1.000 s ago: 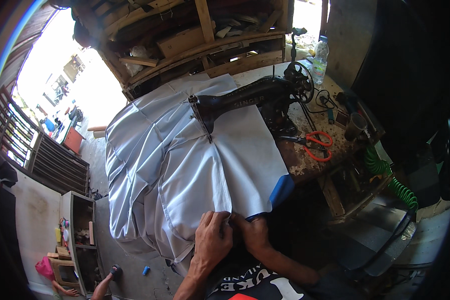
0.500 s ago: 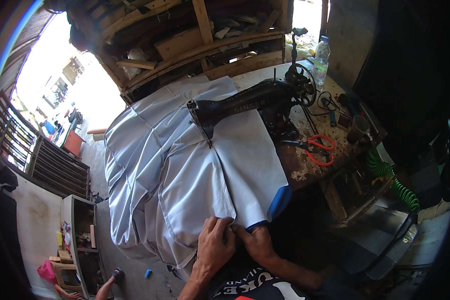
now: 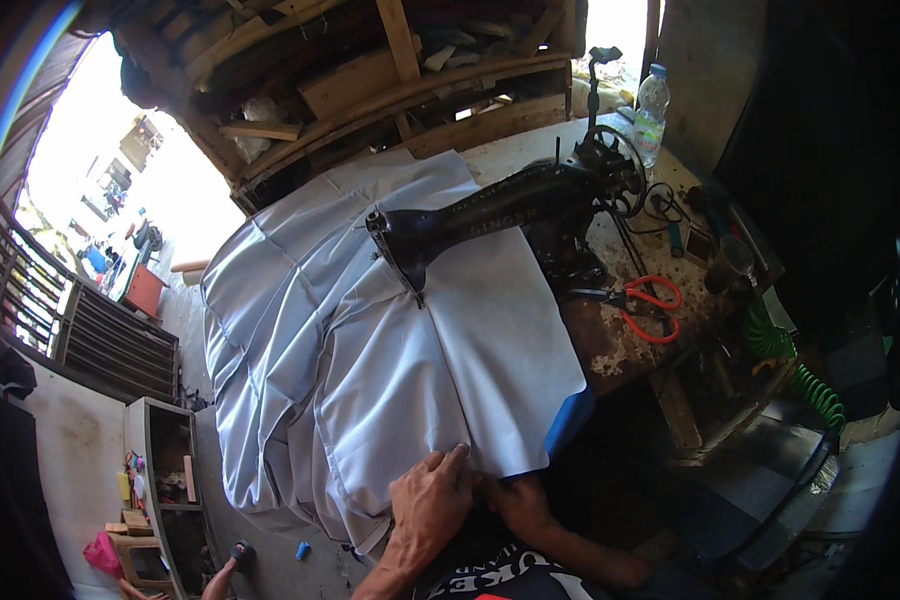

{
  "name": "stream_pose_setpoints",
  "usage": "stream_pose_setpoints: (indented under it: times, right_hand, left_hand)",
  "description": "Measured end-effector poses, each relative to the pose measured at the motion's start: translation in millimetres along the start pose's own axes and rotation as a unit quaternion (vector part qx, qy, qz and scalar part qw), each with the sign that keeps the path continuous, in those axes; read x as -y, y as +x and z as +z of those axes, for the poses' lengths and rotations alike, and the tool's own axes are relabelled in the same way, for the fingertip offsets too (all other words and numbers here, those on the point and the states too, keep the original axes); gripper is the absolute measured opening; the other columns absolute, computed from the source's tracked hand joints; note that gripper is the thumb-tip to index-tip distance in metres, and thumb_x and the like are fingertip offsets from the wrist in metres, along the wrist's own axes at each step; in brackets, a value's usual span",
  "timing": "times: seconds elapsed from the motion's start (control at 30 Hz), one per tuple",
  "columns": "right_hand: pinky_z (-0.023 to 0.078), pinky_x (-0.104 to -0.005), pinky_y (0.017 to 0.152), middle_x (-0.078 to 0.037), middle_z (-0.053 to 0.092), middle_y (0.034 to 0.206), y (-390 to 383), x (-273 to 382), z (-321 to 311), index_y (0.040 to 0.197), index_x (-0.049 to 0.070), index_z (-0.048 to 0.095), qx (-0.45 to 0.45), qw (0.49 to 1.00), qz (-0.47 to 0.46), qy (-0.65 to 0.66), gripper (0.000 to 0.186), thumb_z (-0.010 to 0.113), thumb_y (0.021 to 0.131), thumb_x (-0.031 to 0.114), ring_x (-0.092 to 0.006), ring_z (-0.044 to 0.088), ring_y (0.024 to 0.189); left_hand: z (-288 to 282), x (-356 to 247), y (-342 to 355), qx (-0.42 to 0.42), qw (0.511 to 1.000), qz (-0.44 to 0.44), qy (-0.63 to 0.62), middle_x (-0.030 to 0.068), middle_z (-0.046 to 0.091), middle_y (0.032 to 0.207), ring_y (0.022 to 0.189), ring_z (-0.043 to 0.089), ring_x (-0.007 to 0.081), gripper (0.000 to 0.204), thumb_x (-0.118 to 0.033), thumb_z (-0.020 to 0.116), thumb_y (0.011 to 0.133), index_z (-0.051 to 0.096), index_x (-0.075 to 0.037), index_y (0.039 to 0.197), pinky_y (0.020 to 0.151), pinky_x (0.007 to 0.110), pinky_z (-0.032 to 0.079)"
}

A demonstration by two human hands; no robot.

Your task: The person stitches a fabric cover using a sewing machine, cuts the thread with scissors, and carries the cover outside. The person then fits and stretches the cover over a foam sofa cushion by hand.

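A large sheet of silvery grey fabric (image 3: 370,400) with a blue underside (image 3: 568,422) spreads over the table and hangs off its left and near sides. Across it stands a black sewing machine (image 3: 480,215), its needle end resting over a long seam that runs toward me. At the near end of that seam, my left hand (image 3: 432,495) pinches the fabric edge with fingers closed. Just right of it, my right hand (image 3: 515,503) grips the same edge, its fingertips partly tucked under the cloth and in shadow.
Orange-handled scissors (image 3: 653,308) lie on the worn tabletop right of the machine. Beyond are a plastic bottle (image 3: 651,115), a cup (image 3: 732,262) and a cable. A green coiled hose (image 3: 815,390) hangs at the right. Wooden shelves (image 3: 370,100) stand behind; another person's foot (image 3: 240,555) shows lower left.
Both hands stay at the near fabric edge, and the left has shifted slightly down. The fabric beside the seam now lies flatter. The whole view has shifted a little.
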State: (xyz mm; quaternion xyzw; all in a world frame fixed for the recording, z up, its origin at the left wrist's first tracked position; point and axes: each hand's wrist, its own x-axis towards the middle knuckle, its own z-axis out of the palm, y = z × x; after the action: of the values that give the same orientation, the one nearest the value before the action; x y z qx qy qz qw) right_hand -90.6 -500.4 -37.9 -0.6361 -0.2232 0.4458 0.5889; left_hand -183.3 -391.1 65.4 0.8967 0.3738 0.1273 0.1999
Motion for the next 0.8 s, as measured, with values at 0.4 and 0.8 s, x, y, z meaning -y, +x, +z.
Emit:
stream_pose_setpoints:
  times: [0.4,0.8]
  right_hand:
    - [0.044,-0.0296,0.055,-0.002,0.061,0.069,-1,-3,-1,0.091,0.001,0.069,-0.047,0.999,-0.011,0.023,0.029,0.065,0.100,0.027,-0.0105,0.058,0.062]
    - [0.040,-0.0259,0.052,0.004,0.057,0.061,-13,2,-7,0.076,0.005,0.070,-0.008,0.999,0.025,0.040,0.037,0.067,0.101,0.032,-0.0025,0.051,0.061]
  left_hand:
    - [2,-15,-9,0.082,0.995,0.041,-0.043,0.0234,0.059,0.103,0.099,0.061,0.0405,0.043,-0.009,0.063,0.090,0.057,0.005,0.131,0.087,0.047,0.050]
    - [13,-30,-25,0.029,0.998,0.037,-0.048,0.0251,0.056,0.108,0.101,0.057,0.0426,0.045,0.006,0.058,0.085,0.057,0.005,0.130,0.093,0.048,0.048]
